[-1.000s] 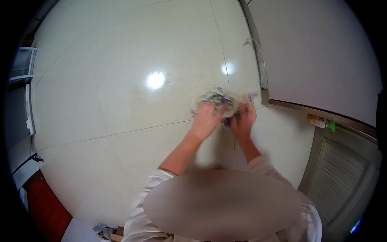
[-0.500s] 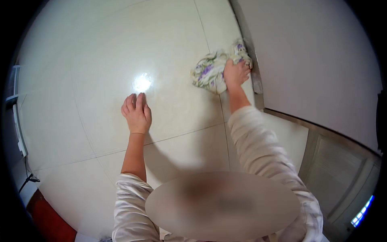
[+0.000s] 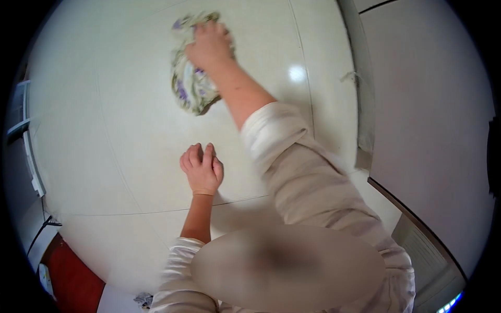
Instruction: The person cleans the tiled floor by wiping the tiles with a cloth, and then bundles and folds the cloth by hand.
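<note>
A crumpled white cloth with purple and green patterning (image 3: 189, 83) lies on the pale tiled floor (image 3: 141, 130), near the top of the view. My right hand (image 3: 210, 44) presses on its upper part, fingers bent into the fabric, with the arm reaching across to the left. Lower down, my left hand (image 3: 202, 169) rests on the tiles with its fingers apart and bent, holding nothing and separate from the cloth.
A large grey panel (image 3: 428, 104) with a ledge along its base stands at the right. Below it is a louvred door (image 3: 417, 261). At the lower left lie a red surface (image 3: 75, 274) and a black cable (image 3: 39, 232).
My right hand has carried the cloth from beside the panel leftward and up across the floor. My left hand left the cloth and now rests on the tiles.
</note>
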{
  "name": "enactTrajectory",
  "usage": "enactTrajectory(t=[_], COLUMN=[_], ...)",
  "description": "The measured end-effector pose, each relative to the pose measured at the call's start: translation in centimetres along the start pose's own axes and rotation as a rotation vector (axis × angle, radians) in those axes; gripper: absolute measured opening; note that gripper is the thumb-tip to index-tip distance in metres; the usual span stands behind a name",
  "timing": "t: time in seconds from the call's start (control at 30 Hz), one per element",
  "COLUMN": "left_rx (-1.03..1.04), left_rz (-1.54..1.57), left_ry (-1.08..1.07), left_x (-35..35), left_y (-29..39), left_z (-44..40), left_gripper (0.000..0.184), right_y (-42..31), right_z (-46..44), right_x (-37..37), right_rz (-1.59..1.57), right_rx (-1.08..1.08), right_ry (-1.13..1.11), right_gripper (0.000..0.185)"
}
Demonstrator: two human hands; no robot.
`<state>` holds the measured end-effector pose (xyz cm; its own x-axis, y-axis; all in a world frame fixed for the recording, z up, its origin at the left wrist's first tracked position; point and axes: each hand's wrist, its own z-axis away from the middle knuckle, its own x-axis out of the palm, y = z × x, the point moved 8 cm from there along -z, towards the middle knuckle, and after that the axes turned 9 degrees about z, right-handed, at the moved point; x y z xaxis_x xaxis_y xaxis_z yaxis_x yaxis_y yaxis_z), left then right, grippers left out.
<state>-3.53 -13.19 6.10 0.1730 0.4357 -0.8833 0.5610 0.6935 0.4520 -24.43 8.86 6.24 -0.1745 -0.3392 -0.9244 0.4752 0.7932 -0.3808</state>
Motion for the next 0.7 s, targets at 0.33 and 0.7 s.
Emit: enactTrajectory(t=[0.33, 0.7], left_rx=[-0.013, -0.021], left_rz=[-0.032, 0.009], left_ry=[-0.048, -0.016], left_x=[0.4, 0.9], left_y=[-0.5, -0.5], left_z=[-0.1, -0.6], left_gripper=[0.038, 0.042], right_y=[6.9, 21.1], right_z=[8.8, 21.4], right_x=[-11.6, -6.4], right_rz=[-1.186, 0.097], right_rx=[-0.002, 0.299], right_ry=[-0.162, 0.1], right_gripper=[0.063, 0.099])
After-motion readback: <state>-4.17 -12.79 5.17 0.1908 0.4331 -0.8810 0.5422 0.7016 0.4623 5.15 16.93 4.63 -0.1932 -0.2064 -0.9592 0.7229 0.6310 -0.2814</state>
